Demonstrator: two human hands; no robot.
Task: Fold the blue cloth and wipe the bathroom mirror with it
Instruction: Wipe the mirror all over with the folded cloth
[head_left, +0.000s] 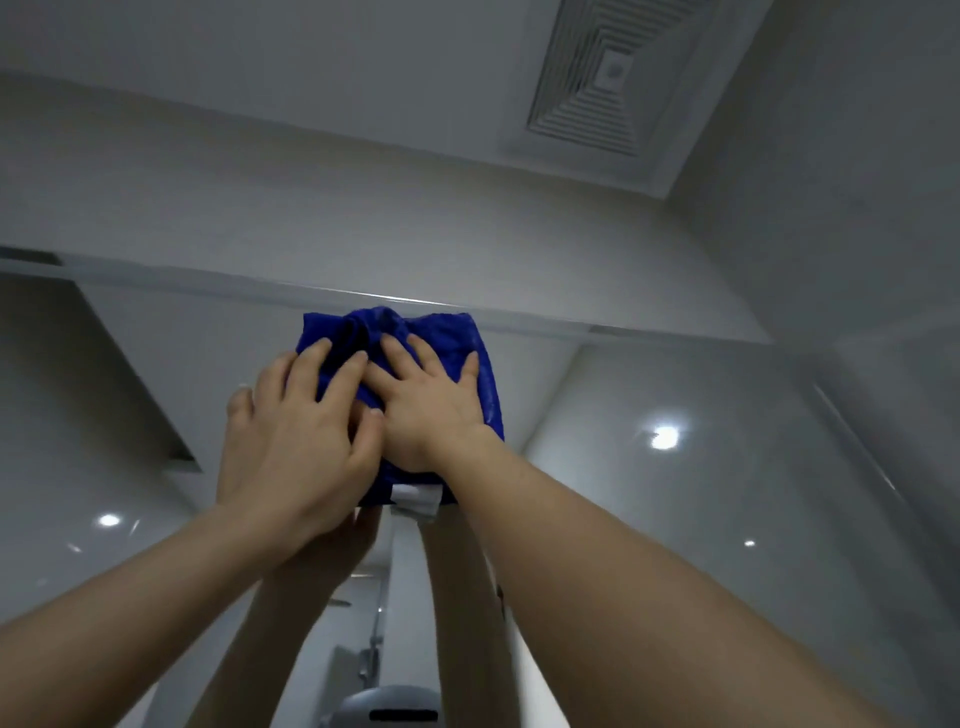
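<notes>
Blue cloth (441, 353) lies bunched flat against the bathroom mirror (649, 493), just below the mirror's top edge (519, 314). From my remote station I read the following:

1. Cloth condition: folded into a thick pad, creased and gathered near its upper middle. A white tag (415, 499) shows at its lower edge.
2. Left hand (296, 441): fingers spread and pressed flat on the left part of the cloth. It is open-palmed, pushing rather than pinching; the thumb touches the right hand.
3. Right hand (431, 410): fingers spread and pressed flat on the centre and right part of the cloth, likewise an open palm with no closed grasp.
4. Hand relation: both hands sit side by side and touching, left thumb overlapping the base of the right hand.
5. Forearms: both reach upward from the lower corners; their reflections appear in the glass directly beneath the cloth.
6. Surroundings: a ceiling vent (602, 83) is at upper right. Bright light spots (665, 436) reflect in the glass right of the cloth, well apart from it
</notes>
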